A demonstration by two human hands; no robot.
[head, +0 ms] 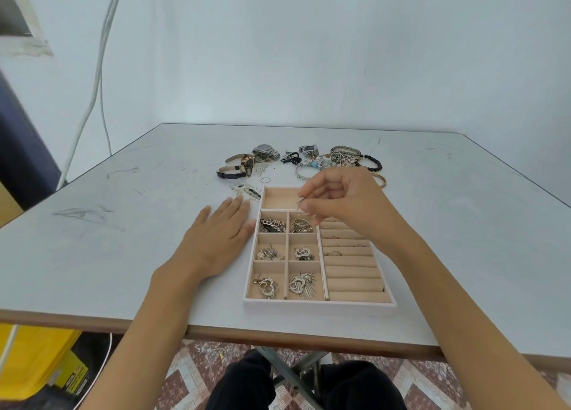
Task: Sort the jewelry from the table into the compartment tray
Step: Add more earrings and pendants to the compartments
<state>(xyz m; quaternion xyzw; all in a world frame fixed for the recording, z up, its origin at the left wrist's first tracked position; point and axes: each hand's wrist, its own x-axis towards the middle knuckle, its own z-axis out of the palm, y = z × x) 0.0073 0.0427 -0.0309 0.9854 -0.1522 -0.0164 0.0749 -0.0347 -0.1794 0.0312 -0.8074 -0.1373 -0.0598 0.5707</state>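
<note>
A beige compartment tray lies on the table in front of me. Its square cells hold chains, rings and heart-shaped earrings; its right side has ring rolls with a few rings. My right hand hovers over the tray's far part and pinches a small silver piece between thumb and fingertips, above the long far cell. My left hand rests flat on the table, touching the tray's left wall. Beyond the tray lie watches and a heap of bracelets.
A thin ring and small loose earrings lie just past the tray's far left corner. The white table ends at a brown front edge. A yellow box stands on the floor at the left.
</note>
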